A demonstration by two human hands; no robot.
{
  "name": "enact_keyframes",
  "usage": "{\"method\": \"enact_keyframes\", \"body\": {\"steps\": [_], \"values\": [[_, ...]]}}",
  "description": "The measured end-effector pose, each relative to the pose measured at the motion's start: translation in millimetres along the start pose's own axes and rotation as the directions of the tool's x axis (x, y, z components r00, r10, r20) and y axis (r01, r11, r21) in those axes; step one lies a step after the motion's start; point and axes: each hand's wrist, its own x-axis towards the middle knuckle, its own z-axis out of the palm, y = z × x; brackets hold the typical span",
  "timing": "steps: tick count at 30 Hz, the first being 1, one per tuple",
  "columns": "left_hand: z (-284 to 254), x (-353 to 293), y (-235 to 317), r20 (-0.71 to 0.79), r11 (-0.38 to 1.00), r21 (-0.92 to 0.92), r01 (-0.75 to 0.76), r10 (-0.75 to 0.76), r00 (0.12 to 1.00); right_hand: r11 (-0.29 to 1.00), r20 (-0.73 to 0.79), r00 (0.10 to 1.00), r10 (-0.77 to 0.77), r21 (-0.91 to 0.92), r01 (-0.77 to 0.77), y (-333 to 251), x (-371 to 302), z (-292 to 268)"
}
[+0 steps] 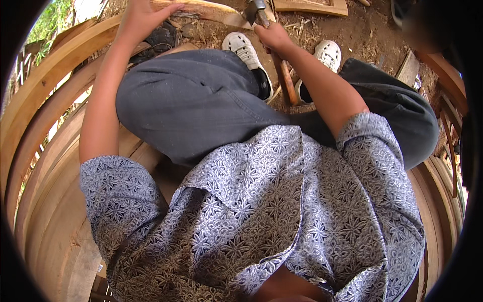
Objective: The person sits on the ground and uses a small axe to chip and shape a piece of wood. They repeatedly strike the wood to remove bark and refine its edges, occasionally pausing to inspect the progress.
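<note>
At the top left, my left hand (141, 17) is against a pale, roughly hewn piece of wood (211, 10). Its thumb stretches along the wood; the other fingers are mostly cut off by the picture's upper edge. My right hand (274, 38) is closed round the handle of a hatchet-like tool (257, 11). The tool's dark metal head is beside the right end of the wood. Below the hand, a reddish-brown wooden shaft (288, 83) slants down between my shoes, seemingly the tool's handle.
Curved wooden planks (60, 65) bend round my left side, with more planks (437, 201) on the right. A wooden frame piece (312, 6) lies at the top. Wood chips cover the brown earth (302, 27) around my white shoes (246, 50). A dark object (163, 40) lies near my left forearm.
</note>
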Motion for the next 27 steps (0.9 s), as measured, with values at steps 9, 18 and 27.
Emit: {"method": "enact_keyframes", "body": {"steps": [9, 18, 27], "values": [[2.7, -16.5, 1.0, 0.026, 0.988, -0.103, 0.113, -0.111, 0.993, 0.878, -0.22, 0.886, -0.408, 0.169, 0.447, -106.1, -27.5, -10.3], [4.7, -18.3, -3.7, 0.049, 0.99, -0.072, 0.125, -0.122, 0.991, 0.96, 0.09, 0.996, 0.007, 0.277, -0.032, -18.2, 15.0, -17.7], [0.4, -3.2, 4.1, 0.033, 0.998, 0.016, 0.057, -0.057, 0.998, 0.865, -0.029, 0.928, -0.371, -0.375, 0.334, 20.0, 36.7, -6.6]]}}
